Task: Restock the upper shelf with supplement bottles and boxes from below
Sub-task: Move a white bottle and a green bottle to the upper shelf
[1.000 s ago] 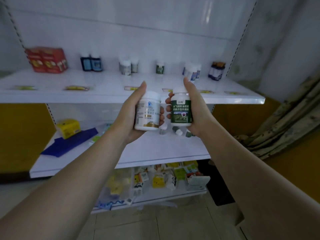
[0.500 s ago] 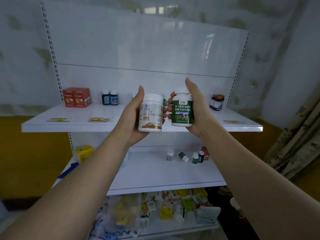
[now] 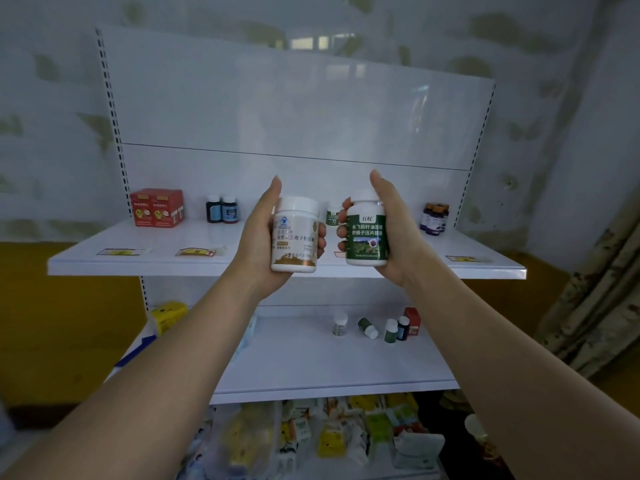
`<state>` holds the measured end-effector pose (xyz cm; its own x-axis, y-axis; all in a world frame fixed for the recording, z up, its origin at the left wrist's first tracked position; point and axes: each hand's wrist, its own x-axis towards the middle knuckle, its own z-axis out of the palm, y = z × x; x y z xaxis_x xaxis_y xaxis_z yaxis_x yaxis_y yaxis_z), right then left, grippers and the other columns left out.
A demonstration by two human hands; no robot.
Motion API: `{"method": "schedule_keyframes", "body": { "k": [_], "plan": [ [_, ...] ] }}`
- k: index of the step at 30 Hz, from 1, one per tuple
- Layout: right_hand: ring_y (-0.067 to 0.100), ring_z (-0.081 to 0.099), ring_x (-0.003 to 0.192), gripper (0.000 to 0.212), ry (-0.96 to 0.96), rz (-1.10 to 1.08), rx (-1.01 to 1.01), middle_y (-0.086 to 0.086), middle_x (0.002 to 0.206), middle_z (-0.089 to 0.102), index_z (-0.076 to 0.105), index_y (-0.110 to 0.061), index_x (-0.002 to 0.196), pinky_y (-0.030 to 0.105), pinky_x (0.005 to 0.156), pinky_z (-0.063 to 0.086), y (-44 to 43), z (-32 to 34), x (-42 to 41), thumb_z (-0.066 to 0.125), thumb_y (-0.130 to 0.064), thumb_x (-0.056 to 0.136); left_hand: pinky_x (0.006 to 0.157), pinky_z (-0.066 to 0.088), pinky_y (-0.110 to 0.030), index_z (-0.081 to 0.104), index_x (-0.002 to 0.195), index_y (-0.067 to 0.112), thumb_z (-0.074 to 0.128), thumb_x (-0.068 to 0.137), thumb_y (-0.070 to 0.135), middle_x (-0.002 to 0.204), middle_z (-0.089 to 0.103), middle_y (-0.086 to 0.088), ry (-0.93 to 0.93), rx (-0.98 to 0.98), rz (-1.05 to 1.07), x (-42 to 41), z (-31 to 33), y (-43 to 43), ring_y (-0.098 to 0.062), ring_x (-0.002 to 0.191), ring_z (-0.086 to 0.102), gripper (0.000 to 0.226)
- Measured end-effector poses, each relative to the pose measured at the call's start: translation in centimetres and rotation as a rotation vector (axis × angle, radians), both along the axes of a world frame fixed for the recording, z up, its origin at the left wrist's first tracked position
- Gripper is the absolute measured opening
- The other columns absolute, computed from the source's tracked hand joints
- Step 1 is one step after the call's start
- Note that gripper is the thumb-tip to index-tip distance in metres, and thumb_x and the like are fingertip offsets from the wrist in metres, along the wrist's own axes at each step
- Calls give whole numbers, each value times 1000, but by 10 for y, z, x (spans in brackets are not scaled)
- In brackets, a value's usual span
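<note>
My left hand grips a white bottle with a gold-brown base band. In my right hand is a white bottle with a green label. Both bottles are upright, side by side, in front of the upper shelf's front edge. On the upper shelf stand two red boxes, two dark bottles, a small green bottle between my hands, and purple bottles at the right. The middle shelf carries several small bottles and a red box.
A yellow box and a blue item sit at the middle shelf's left end. The bottom shelf is packed with sachets and packets. Price tags lie along the upper shelf. A curtain hangs at the right.
Both hands have risen with their bottles from the middle shelf's height to the upper shelf's front edge. The view has tilted upward, showing the back panel.
</note>
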<state>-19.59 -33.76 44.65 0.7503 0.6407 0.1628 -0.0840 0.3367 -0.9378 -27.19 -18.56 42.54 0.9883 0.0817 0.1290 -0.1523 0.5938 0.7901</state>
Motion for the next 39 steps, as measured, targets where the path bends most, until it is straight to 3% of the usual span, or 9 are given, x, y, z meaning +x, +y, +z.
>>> {"method": "schedule_keyframes", "body": {
  "k": [9, 18, 22, 26, 28, 34, 39],
  "plan": [
    [15, 61, 53, 46, 40, 52, -18, 4, 68, 64, 61, -15, 74, 25, 56, 54, 31, -19, 47, 49, -57, 88, 58, 54, -24, 58, 94, 9, 66, 67, 24, 70, 66, -8, 9, 167, 166, 23, -19, 34, -16, 58, 62, 32],
    [16, 60, 55, 45, 23, 1, -27, 4, 69, 65, 62, -16, 75, 28, 57, 53, 99, -27, 124, 52, -58, 86, 59, 54, -24, 62, 83, 9, 63, 75, 20, 68, 67, -7, -24, 209, 209, 100, -18, 109, -16, 57, 63, 14],
    [15, 61, 54, 44, 15, -27, -31, 3, 70, 65, 62, -16, 76, 26, 57, 54, 132, -14, 162, 51, -58, 87, 54, 55, -23, 57, 98, 10, 67, 65, 26, 67, 68, -4, -27, 237, 200, 144, -8, 140, -14, 55, 65, 37],
    [16, 62, 55, 44, 13, -46, -42, 3, 71, 65, 62, -16, 76, 27, 57, 54, 156, -13, 206, 50, -57, 88, 55, 55, -25, 57, 92, 16, 65, 80, 23, 71, 66, -3, -5, 296, 234, 200, -10, 161, -14, 57, 64, 17],
    [16, 62, 56, 44, 28, -55, -63, 4, 72, 65, 62, -16, 76, 27, 58, 54, 164, -17, 229, 51, -58, 87, 62, 55, -29, 60, 96, 16, 66, 82, 26, 78, 68, -4, 22, 341, 253, 230, -17, 168, -17, 66, 65, 18],
    [16, 63, 58, 44, 33, -60, -92, 5, 73, 66, 63, -15, 78, 29, 61, 54, 170, -34, 303, 50, -57, 88, 81, 55, -35, 63, 99, 22, 70, 80, 36, 95, 70, -1, 117, 584, 344, 312, -41, 172, -18, 88, 67, 25],
    [17, 62, 57, 45, 46, -21, -127, 4, 72, 66, 63, -16, 76, 30, 60, 53, 172, -41, 363, 52, -58, 87, 76, 51, -26, 55, 117, 25, 72, 77, 39, 100, 60, 5, 168, 836, 488, 364, -53, 179, -10, 88, 60, 46]
  ]
}}
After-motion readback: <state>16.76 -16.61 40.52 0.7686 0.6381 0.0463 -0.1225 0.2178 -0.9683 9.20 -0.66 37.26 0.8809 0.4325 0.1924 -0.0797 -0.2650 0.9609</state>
